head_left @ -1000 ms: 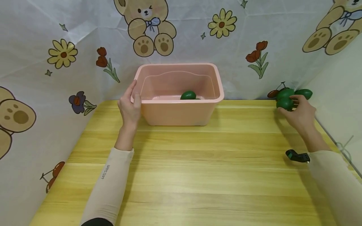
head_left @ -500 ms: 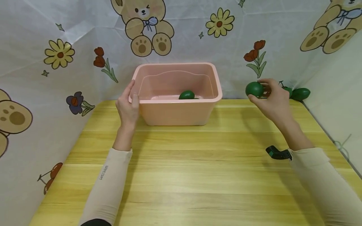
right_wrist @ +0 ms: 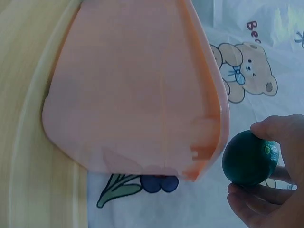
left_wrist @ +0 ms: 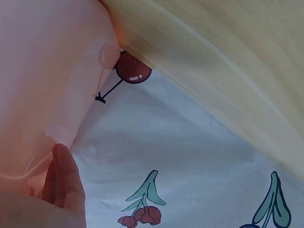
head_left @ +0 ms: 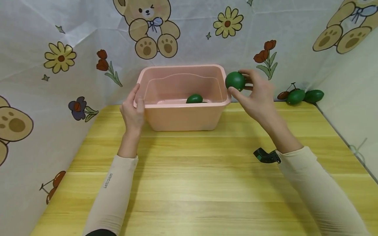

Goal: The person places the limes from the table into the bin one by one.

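Observation:
A pink plastic bin [head_left: 183, 118] stands on the wooden table against the cloth backdrop. My left hand [head_left: 132, 109] grips its left rim; the left wrist view shows fingers [left_wrist: 66, 175] against the bin's side. A smooth, dark green, rounded fruit [head_left: 235, 81] with a small pale stem spot is pinched between thumb and fingers of my right hand [head_left: 256, 95], raised at the bin's right rim. In the right wrist view this fruit [right_wrist: 250, 158] hangs just outside the rim. Inside the bin lies another green fruit [head_left: 194, 98], its lower part hidden by the front wall.
Two more green fruits, one [head_left: 295, 97] beside another [head_left: 314, 96], lie at the table's back right corner. The wooden table [head_left: 192, 177] stretches in front of the bin. A printed cloth [head_left: 192, 39] with bears and flowers rises behind. A small black device [head_left: 266, 156] sits at my right wrist.
My right hand has lifted a green fruit from the group at the back right and carried it left to the bin's right rim. My left hand keeps its grip on the bin.

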Demonstrator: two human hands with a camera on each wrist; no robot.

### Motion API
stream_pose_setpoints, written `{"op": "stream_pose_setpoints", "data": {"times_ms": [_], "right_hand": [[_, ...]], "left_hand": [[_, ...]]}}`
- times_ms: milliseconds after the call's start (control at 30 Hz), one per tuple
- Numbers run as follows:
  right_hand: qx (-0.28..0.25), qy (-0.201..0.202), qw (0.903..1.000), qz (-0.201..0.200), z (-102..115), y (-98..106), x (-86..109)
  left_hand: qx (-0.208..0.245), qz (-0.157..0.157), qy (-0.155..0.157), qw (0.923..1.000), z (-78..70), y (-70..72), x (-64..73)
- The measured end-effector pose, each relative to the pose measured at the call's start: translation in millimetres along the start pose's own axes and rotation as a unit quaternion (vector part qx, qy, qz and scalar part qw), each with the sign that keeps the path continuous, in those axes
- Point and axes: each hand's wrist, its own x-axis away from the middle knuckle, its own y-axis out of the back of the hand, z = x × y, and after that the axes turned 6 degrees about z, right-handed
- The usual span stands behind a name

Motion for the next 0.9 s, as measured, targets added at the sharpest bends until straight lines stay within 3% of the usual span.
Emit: {"op": "stream_pose_setpoints", "data": {"times_ms": [333, 500, 633, 767, 900], "right_hand": [[0.016, 0.082, 0.9965, 0.012, 10.6, -22.9, -9.7], [0.033, 0.077, 0.9961, 0.027, 11.4, -29.1, -7.5], [0.016, 0.067, 0.9970, 0.035, 10.3, -30.3, -5.1], [-0.024, 0.068, 0.9972, 0.022, 4.9, -27.8, 0.8], [-0.030, 0.069, 0.9971, 0.008, -2.8, -26.3, 9.6]], "left_hand": [[-0.002, -0.005, -0.006, 1.0000, -0.6, -0.4, -1.3], [0.000, -0.003, -0.008, 1.0000, -0.3, -0.5, -2.0], [0.000, -0.002, -0.007, 1.0000, 1.2, -0.4, -1.4], [0.000, -0.001, -0.007, 1.0000, 2.2, -0.5, -0.9], [0.000, -0.002, -0.005, 1.0000, 3.1, -0.2, 0.1]]}}
